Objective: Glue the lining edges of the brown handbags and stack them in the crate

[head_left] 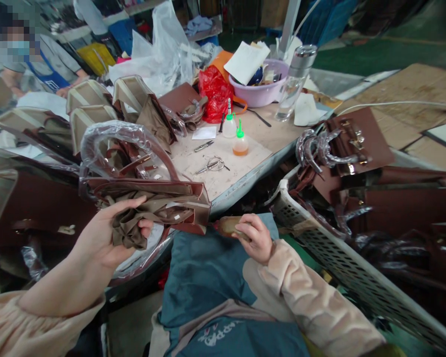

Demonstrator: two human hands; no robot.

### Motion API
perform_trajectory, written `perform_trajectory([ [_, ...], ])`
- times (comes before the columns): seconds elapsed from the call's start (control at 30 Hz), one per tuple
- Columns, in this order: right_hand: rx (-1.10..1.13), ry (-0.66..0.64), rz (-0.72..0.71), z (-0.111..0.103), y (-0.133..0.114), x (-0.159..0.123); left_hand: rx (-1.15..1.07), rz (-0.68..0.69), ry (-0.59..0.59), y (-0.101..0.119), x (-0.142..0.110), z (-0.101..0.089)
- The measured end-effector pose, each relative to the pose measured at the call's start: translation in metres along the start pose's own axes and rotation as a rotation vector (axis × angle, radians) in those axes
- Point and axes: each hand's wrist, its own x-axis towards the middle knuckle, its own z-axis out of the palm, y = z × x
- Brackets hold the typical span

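My left hand (107, 230) grips a bunch of olive-brown lining fabric (128, 230) pulled out of a brown leather handbag (152, 198). The bag lies open on the table edge, its handles wrapped in clear plastic (111, 136). My right hand (254, 238) is closed on a small brownish object (228, 225) held above my lap, just below the table edge. Both sleeves are pale pink.
On the worktable (223, 173) lie scissors (211, 165), small clippers (203, 146), two glue bottles (240, 141), a red bag (215, 91), a pink basin (262, 89) and a clear bottle (293, 82). More brown handbags fill a white crate (319, 233) at right. Another person (40, 59) sits far left.
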Motion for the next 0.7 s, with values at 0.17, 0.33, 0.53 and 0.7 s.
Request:
perform_trajectory([
  [0.17, -0.015, 0.051, 0.041, 0.0, 0.001, 0.001, 0.002, 0.001, 0.039, 0.002, 0.002, 0.002],
  [0.33, -0.027, 0.175, 0.092, 0.0, 0.008, 0.007, 0.014, -0.002, 0.027, 0.002, 0.003, 0.009],
  [0.53, -0.022, 0.205, 0.159, 0.006, 0.017, 0.006, 0.032, 0.025, 0.013, 0.003, 0.007, 0.011],
  [0.7, 0.006, 0.133, 0.203, 0.006, 0.011, -0.002, 0.032, 0.027, -0.017, 0.004, 0.01, 0.008],
])
